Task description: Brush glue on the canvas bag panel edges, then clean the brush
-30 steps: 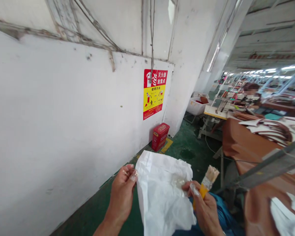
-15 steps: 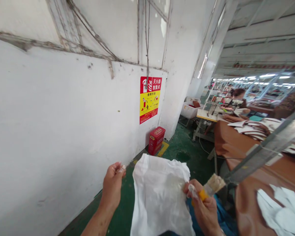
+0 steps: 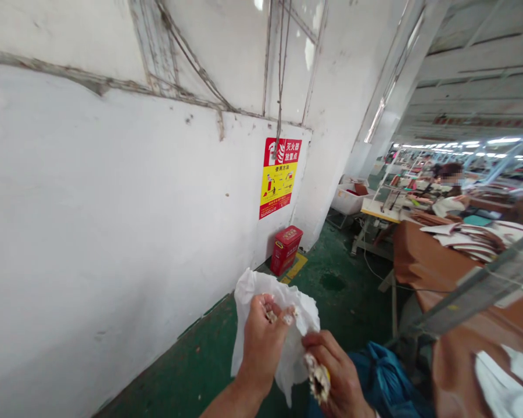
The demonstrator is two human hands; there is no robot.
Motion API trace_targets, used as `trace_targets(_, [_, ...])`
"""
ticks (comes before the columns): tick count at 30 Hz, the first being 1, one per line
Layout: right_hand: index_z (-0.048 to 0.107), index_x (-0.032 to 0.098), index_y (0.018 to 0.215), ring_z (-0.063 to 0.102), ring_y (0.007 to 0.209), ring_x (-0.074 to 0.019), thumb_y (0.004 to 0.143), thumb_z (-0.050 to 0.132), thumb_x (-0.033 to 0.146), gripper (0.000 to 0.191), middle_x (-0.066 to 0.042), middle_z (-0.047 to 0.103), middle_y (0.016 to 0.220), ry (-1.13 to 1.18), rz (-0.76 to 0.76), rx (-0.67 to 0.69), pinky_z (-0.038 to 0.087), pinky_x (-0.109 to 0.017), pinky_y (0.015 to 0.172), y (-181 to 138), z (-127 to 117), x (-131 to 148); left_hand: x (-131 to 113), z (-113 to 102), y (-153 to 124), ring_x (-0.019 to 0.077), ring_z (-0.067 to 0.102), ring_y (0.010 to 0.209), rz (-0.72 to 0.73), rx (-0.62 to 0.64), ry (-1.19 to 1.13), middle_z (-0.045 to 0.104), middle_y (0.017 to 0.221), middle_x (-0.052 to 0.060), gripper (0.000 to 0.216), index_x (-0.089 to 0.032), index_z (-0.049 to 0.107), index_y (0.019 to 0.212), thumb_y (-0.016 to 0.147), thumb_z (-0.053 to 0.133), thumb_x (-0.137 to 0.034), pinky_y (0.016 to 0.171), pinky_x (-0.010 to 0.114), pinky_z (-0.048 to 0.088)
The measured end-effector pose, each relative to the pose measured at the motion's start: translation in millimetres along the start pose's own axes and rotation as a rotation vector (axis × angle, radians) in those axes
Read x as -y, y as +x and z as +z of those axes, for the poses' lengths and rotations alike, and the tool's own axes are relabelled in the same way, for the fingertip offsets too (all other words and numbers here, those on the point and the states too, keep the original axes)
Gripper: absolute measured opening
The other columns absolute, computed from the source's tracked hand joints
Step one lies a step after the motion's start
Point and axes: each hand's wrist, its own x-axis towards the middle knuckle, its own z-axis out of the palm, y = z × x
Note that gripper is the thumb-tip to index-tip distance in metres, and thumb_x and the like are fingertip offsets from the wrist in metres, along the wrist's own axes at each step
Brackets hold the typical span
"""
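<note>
— both hands on the white cloth (image 3: 261, 290)?
— yes. left hand (image 3: 264, 342) clenched around it, held in front of the white wall (image 3: 113, 232).
— and the right hand (image 3: 335, 374)?
— gripping a brush (image 3: 318, 380), bristles toward the camera, its thumb touching the cloth's lower edge.

This is a factory sewing floor. Rows of workstations (image 3: 387, 206) under long strip lights (image 3: 466, 142) run far right, brown material (image 3: 422, 255) is draped over a near tabletop, and a fire-extinguisher sign (image 3: 279, 177) hangs above a red box (image 3: 286, 249) on the green floor (image 3: 331, 273).
</note>
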Motion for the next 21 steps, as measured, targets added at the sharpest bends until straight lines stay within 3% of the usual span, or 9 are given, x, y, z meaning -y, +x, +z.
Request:
trace_targets(5, [0.052,0.02,0.094,0.054,0.079,-0.0215,0.095,0.041,0.019,0.011,-0.01,0.055,0.092,-0.016,0.016,0.044,0.044,-0.032,0.064,-14.4,8.1,3.3,0.4,5.7,1.2,0.02,0.064,0.078,-0.202,0.033,-0.197,0.065,0.087,0.004,0.048,-0.017,0.05,0.112,0.072,0.067,-0.039,0.061,0.028,0.051])
trace_targets(10, [0.053,0.022,0.092,0.056,0.081,-0.0225,0.092,0.045,0.02,0.009,-0.009,0.058,0.091,0.017,0.087,0.095,0.046,-0.034,0.066,-16.8,-1.1,-1.6,12.6,24.0,6.3,0.0181,0.064,0.074,-0.191,0.061,-0.221,0.066,0.084,0.003,0.05,-0.017,0.053,0.109,0.064,0.073,-0.028,0.062,0.028,0.049])
trace_targets(14, [0.061,0.024,0.099,0.062,0.087,-0.0231,0.095,0.045,0.027,0.017,-0.008,0.065,0.095,0.223,0.161,0.107,0.051,-0.036,0.075,-20.7,-25.3,-14.0,20.0,36.5,20.6,0.0147,0.06,0.068,-0.139,0.12,-0.264,0.062,0.077,-0.001,0.041,-0.017,0.054,0.106,0.069,0.069,-0.024,0.065,0.027,0.049])
trace_targets(17, [0.067,0.025,0.1,0.063,0.102,-0.0252,0.097,0.045,0.03,0.024,-0.008,0.068,0.105,0.341,0.4,-0.094,0.051,-0.04,0.089,-36.9,-49.7,-32.4,22.8,46.2,31.3,0.0146,0.06,0.073,-0.037,0.105,-0.182,0.062,0.082,0.001,0.037,-0.017,0.054,0.107,0.073,0.067,-0.023,0.068,0.026,0.048])
trace_targets(21, [0.065,0.025,0.117,0.061,0.109,-0.0271,0.095,0.049,0.04,0.03,-0.011,0.058,0.128,0.258,0.733,-0.4,0.058,-0.036,0.077,-39.0,-76.6,-55.9,25.8,74.5,32.6,0.0163,0.061,0.078,0.085,0.2,-0.036,0.062,0.084,0.002,0.034,-0.018,0.056,0.105,0.074,0.066,-0.023,0.075,0.027,0.047])
